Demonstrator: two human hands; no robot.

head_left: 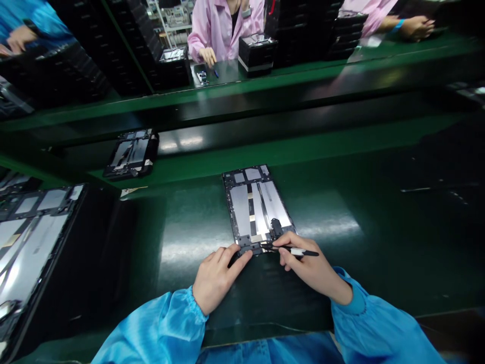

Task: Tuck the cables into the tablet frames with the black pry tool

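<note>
An opened tablet [271, 202] lies on the green bench, its silver inner plates and flat cables facing up. My left hand [215, 275] holds the tablet's lower left corner, thumb and fingertips pressed against its edge. In my right hand [308, 268] is a pair of black tweezers [305, 252] with a white band. The tweezer tips reach the tablet's lower edge strip; whether they pinch anything is too small to tell. A small black part [276, 227] sits near the lower right of the tablet, just above my right fingers.
Stacked trays with an opened tablet [34, 242] on top stand at left. Another opened tablet [131, 154] lies on a black tray further back. Across a green ledge [223, 96], people in pink and blue sleeves work among tall black tray stacks [257, 53]. Dark material [447, 162] lies right.
</note>
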